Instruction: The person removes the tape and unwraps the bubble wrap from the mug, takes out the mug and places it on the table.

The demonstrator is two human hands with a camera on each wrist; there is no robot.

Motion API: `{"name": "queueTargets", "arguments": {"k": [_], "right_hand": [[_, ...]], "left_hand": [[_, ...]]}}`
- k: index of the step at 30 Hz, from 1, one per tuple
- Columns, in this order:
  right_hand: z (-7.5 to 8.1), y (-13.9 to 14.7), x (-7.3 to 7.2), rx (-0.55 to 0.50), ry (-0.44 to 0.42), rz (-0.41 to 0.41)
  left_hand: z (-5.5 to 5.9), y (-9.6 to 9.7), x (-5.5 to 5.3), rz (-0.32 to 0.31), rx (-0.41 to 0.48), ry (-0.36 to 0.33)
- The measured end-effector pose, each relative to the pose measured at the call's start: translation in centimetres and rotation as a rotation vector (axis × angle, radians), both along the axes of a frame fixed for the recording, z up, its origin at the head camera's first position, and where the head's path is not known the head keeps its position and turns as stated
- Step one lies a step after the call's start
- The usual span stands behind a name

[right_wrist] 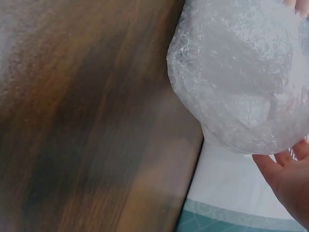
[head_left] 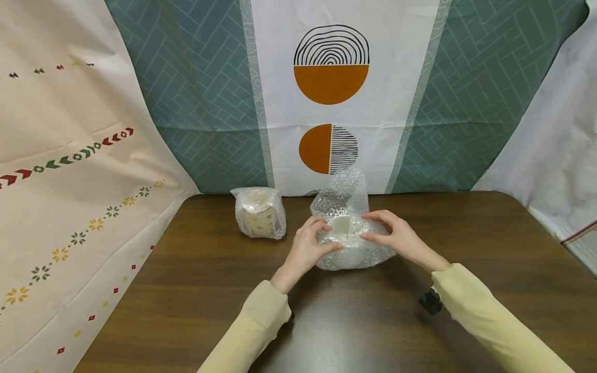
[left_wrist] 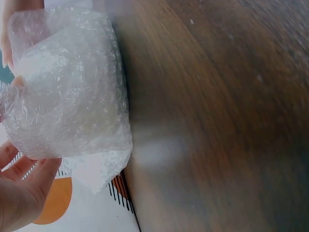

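A white vessel with a round rim point(head_left: 339, 227) sits wrapped in clear bubble wrap point(head_left: 354, 258) on the table. A loose flap of the wrap stands up behind it, against the backdrop. From the left, my left hand point(head_left: 309, 244) holds the upper edge of the bundle between bent fingers and thumb. My right hand point(head_left: 397, 237) grips the wrap opposite, its thumb on the near side and fingers on the far side. Both wrist views show the cloudy layers closely, and they hide most of the vessel's shape.
A second bubble-wrapped bundle point(head_left: 259, 217), with a pale patterned thing inside, stands to the left near the table's back edge. The dark wooden table point(head_left: 186, 300) ends at a hanging cloth backdrop point(head_left: 210, 93). A small black device point(head_left: 430, 301) hangs under the right sleeve.
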State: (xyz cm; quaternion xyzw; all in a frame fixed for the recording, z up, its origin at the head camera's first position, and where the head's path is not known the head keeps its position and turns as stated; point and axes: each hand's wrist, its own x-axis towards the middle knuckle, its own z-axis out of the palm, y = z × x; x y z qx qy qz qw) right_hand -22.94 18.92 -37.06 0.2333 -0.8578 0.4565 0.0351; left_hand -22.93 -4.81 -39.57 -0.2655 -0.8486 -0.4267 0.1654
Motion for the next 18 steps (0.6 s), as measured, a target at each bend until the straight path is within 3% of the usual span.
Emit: {"name": "queueTargets", "arguments": {"k": [7, 14, 18], "right_hand": [[2.1, -0.8, 2.4, 0.021, 0.033, 0.042], [-0.3, 0.1, 1.3, 0.108, 0.116, 0.066], [-0.9, 0.3, 1.1, 0.111, 0.144, 0.067]], "left_hand": [[0.0, 0.0, 0.0, -0.009, 0.000, 0.010], [-0.1, -0.1, 0.0, -0.005, 0.004, 0.017], [-0.2, 0.0, 0.0, -0.008, 0.008, 0.012]]}}
